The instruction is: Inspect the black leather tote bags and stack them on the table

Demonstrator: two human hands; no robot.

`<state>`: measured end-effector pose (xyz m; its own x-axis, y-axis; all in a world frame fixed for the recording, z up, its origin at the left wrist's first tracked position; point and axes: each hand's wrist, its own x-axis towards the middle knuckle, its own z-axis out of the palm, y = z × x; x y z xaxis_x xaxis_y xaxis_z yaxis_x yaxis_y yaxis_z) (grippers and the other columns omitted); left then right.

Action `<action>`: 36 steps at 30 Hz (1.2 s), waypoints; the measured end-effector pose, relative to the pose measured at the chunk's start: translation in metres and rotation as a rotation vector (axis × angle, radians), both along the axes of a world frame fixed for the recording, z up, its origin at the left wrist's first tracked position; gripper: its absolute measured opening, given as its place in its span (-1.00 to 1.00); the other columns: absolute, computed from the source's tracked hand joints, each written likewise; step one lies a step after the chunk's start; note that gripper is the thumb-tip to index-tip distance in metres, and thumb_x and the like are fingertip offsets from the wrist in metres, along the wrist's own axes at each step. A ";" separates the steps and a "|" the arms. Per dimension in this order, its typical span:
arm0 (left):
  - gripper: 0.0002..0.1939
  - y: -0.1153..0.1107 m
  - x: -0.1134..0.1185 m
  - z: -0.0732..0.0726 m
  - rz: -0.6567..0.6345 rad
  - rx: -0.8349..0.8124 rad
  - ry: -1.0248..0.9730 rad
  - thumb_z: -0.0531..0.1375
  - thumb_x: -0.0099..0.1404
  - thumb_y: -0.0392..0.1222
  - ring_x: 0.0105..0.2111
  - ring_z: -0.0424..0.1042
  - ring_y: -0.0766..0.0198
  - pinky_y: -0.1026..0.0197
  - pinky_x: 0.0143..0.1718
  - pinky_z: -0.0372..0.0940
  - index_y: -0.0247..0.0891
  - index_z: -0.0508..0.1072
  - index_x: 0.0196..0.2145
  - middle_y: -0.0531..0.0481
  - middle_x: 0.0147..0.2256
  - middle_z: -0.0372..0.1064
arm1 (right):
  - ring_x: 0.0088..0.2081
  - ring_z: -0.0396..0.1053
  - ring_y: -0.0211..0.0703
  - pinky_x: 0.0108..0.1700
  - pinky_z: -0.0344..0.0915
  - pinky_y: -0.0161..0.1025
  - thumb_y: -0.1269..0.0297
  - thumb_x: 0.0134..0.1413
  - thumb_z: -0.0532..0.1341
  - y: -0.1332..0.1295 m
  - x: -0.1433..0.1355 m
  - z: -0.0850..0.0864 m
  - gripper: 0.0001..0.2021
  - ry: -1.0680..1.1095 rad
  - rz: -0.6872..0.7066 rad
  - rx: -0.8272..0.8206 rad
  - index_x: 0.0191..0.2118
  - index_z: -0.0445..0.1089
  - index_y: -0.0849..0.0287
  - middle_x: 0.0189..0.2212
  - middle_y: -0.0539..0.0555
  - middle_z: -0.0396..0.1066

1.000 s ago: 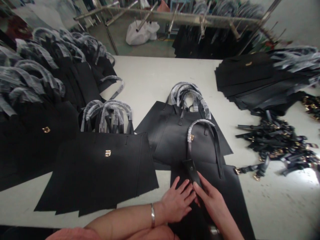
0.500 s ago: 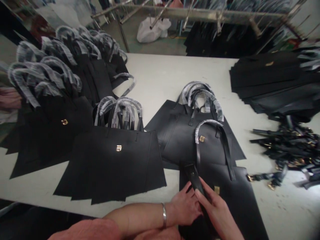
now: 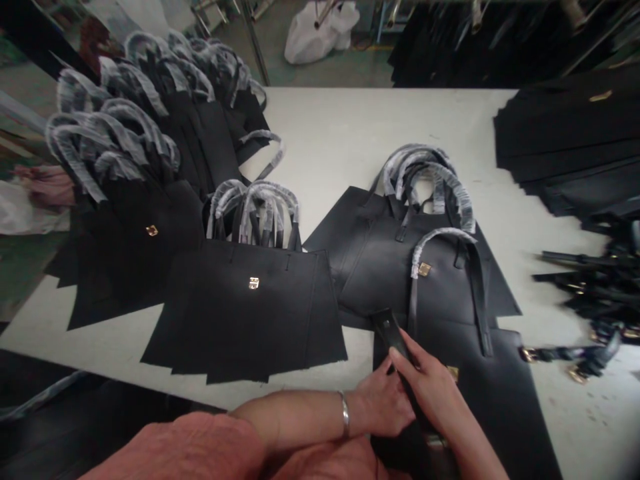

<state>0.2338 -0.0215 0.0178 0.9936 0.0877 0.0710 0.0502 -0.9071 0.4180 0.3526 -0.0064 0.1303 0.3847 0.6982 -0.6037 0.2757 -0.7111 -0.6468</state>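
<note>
Over a black bag panel [image 3: 505,393] at the table's front, my right hand [image 3: 433,383] grips a black leather strap [image 3: 390,333]. The strap's broad end points up and away from me, and a metal fitting shows lower down by the wrist. My left hand [image 3: 385,403], with a silver bangle on its wrist, is closed against the strap from the left; its fingertips are partly hidden. The panel under both hands has a gold plate, half covered by my right hand, and a wrapped handle [image 3: 443,237] rising from its top edge.
Overlapping black panels with plastic-wrapped handles lie behind [image 3: 385,267], at centre left [image 3: 240,327] and far left [image 3: 135,267]. Black straps with gold buckles [image 3: 595,293] are heaped at right, near stacked black panels [image 3: 565,147]. A white sack [image 3: 320,33] stands beyond the white table [image 3: 340,120].
The view has shifted, so the table's things appear further left-to-right displaced. My left hand's fingers have drawn in against the strap; my right hand keeps its grip.
</note>
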 end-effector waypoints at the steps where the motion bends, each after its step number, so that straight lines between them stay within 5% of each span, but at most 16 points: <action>1: -0.78 0.001 0.000 0.001 -0.008 -0.002 -0.005 0.09 0.31 -0.21 0.02 0.29 -0.06 -0.32 0.14 -0.07 -0.21 0.55 -0.30 -0.09 -0.16 0.50 | 0.11 0.35 0.20 0.15 0.24 0.05 0.00 0.01 0.20 0.006 -0.001 -0.001 -0.35 -0.010 0.003 0.022 0.18 0.34 0.27 0.06 0.23 0.45; 6: -0.70 0.005 -0.003 0.014 0.049 0.045 0.015 0.03 0.37 -0.14 0.12 0.19 -0.15 -0.39 0.19 -0.22 -0.25 0.52 -0.15 -0.17 -0.03 0.42 | 0.02 0.43 0.10 0.09 0.31 -0.05 -0.03 0.04 0.21 0.020 0.002 0.008 -0.35 -0.033 -0.118 0.121 0.23 0.28 0.12 0.00 0.12 0.51; 11: -0.54 0.011 -0.002 0.022 0.137 -0.004 0.018 0.00 0.40 -0.13 0.28 -0.02 -0.02 -0.17 0.25 -0.11 -0.34 0.24 0.19 -0.21 0.27 0.06 | -0.42 0.48 -0.06 -0.37 0.44 -0.20 -0.07 -0.21 0.34 -0.024 0.021 0.041 -0.20 0.039 -0.475 0.134 0.22 0.30 0.08 -0.35 0.04 0.58; 15: -0.53 0.051 0.001 0.025 0.353 -0.136 0.008 0.04 0.34 -0.34 0.16 0.17 0.14 0.08 0.15 0.12 -0.32 0.19 0.19 -0.16 0.21 0.14 | -0.55 0.40 -0.15 -0.57 0.33 -0.32 -0.06 -0.27 0.40 -0.080 0.027 0.053 -0.19 0.095 -0.586 -0.004 0.20 0.32 0.00 -0.58 -0.07 0.49; 20: -0.50 0.114 0.000 0.038 0.687 -0.139 0.153 0.26 0.26 -0.14 0.00 0.32 0.10 0.11 -0.01 0.28 -0.30 0.23 0.10 -0.16 0.02 0.27 | -0.53 0.41 -0.15 -0.53 0.36 -0.31 -0.07 -0.24 0.40 -0.122 0.009 0.038 -0.21 0.169 -0.650 -0.067 0.20 0.31 -0.02 -0.54 -0.06 0.51; 28: -0.51 0.103 -0.005 0.047 0.848 -0.249 0.243 0.30 0.21 -0.04 -0.10 0.40 0.05 0.07 -0.14 0.33 -0.26 0.29 0.02 -0.13 -0.07 0.32 | -0.50 0.36 -0.22 -0.43 0.35 -0.28 -0.06 -0.10 0.33 -0.085 -0.015 0.020 -0.24 0.217 -0.432 0.047 0.25 0.24 0.03 -0.43 -0.07 0.48; 33: -0.87 0.104 -0.001 0.034 0.994 -0.746 -0.011 0.30 0.17 -0.23 -0.16 0.40 0.13 0.08 -0.05 0.26 -0.24 0.47 -0.29 -0.05 -0.18 0.38 | -0.53 0.33 -0.23 -0.48 0.30 -0.29 -0.07 -0.12 0.34 -0.072 -0.013 0.020 -0.20 0.293 -0.419 0.082 0.26 0.21 0.08 -0.47 -0.08 0.45; 36: -0.92 0.106 -0.004 0.025 0.980 -0.913 -0.088 0.28 0.15 -0.29 -0.35 0.42 0.24 0.18 -0.19 0.31 -0.28 0.51 -0.34 0.00 -0.36 0.43 | -0.56 0.31 -0.23 -0.50 0.28 -0.28 -0.09 -0.15 0.34 -0.064 -0.013 0.022 -0.14 0.331 -0.410 0.083 0.27 0.19 0.17 -0.52 -0.08 0.42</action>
